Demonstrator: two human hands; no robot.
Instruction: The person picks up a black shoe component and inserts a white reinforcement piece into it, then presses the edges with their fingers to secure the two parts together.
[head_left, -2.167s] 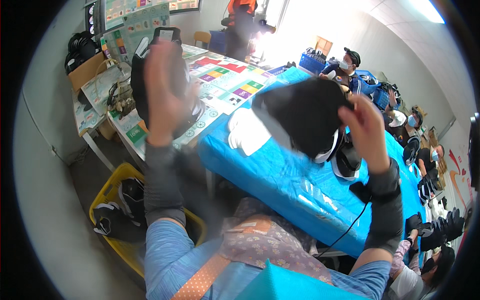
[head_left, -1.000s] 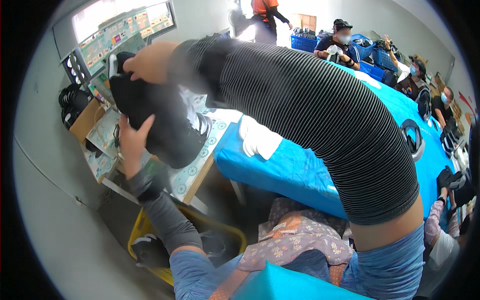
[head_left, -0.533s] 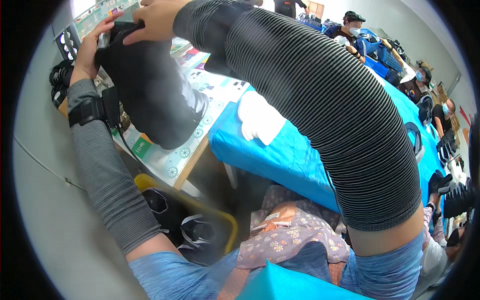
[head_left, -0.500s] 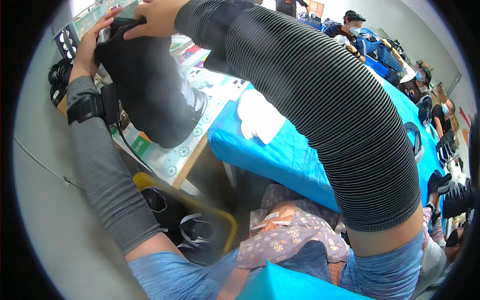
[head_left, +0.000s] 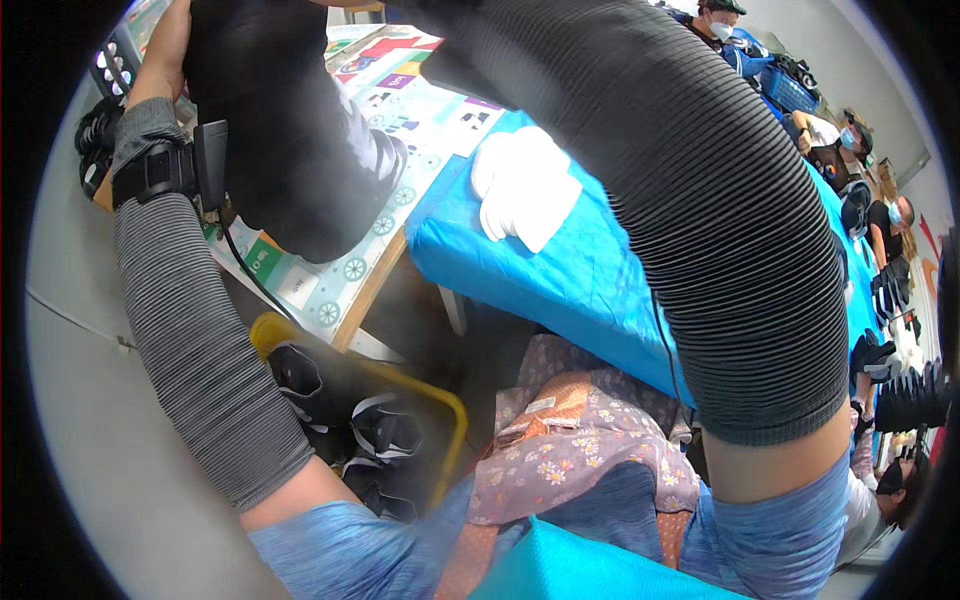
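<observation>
A large, blurred black shoe [head_left: 285, 140] with a white-and-grey part at its lower right hangs raised over the patterned tabletop, close to me. My left hand [head_left: 170, 45] is against the shoe's left side and appears to hold it; the top edge cuts off its fingers. Of my right hand [head_left: 338, 2] only a sliver of skin shows above the shoe, so its fingers are hidden. A black wrist strap with a small box [head_left: 210, 165] and a cable is on my left forearm. Striped sleeves cover both arms.
A patterned table [head_left: 375, 270] with a wooden edge adjoins a blue-covered table [head_left: 540, 290] bearing a stack of white pieces [head_left: 525, 190]. Below, a yellow-rimmed basket [head_left: 462, 430] holds several black shoes. Masked people work along the blue table at right. A wall stands at left.
Both hands and the shoe have moved up in view, the fingers leaving the frame at the top. My right hand is now almost wholly out of sight.
</observation>
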